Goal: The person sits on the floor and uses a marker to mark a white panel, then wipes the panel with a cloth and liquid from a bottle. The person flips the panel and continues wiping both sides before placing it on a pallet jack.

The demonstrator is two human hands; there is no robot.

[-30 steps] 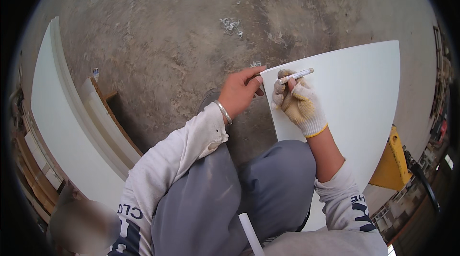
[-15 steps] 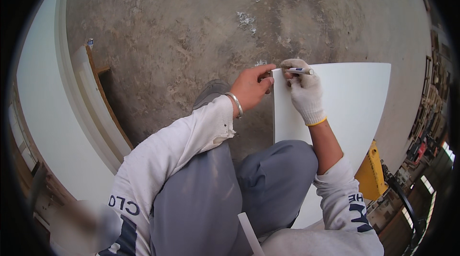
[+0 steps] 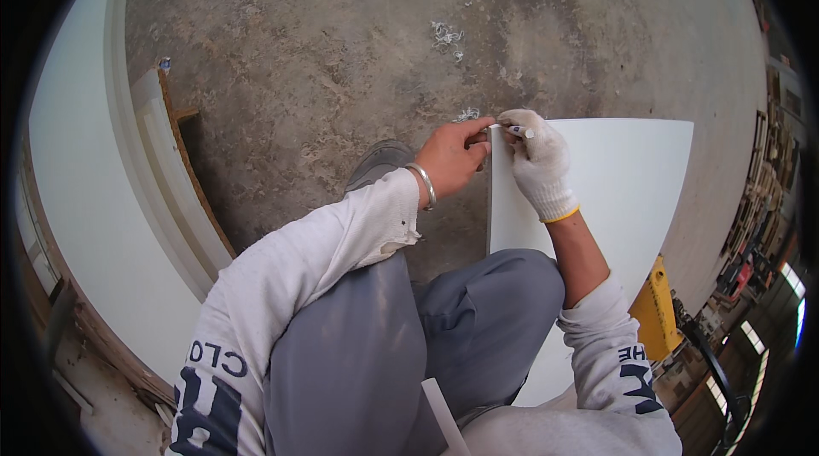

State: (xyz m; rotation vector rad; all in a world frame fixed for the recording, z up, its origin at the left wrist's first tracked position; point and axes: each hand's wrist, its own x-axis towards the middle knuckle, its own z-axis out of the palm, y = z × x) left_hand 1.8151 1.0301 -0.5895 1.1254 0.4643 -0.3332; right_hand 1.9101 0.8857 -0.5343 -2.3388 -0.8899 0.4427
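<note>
My bare left hand (image 3: pixel 450 156), with a silver bangle at its wrist, is at the far left corner of a large white panel (image 3: pixel 610 179). Its thumb and forefinger close on the panel's edge there. Over the same corner, my right hand (image 3: pixel 543 168) wears a white knit glove with a yellow cuff. A slim white pen-like marker (image 3: pixel 519 131) is pinched in its fingers, the butt end tilted up. The marker's tip is hidden by the gloved fingers, so I cannot tell whether it touches the panel.
White shavings (image 3: pixel 446 38) lie on the stained concrete floor (image 3: pixel 324 46). Long white panels (image 3: pixel 72 166) stand on the left, beside a brown-edged board (image 3: pixel 183 145). A yellow metal part (image 3: pixel 655 311) is at the right, past the panel. A white strip (image 3: pixel 444 413) lies by my lap.
The marker in my right hand has tipped, from lying sideways to pointing its butt end more toward me. Both hands stay at the panel's corner.
</note>
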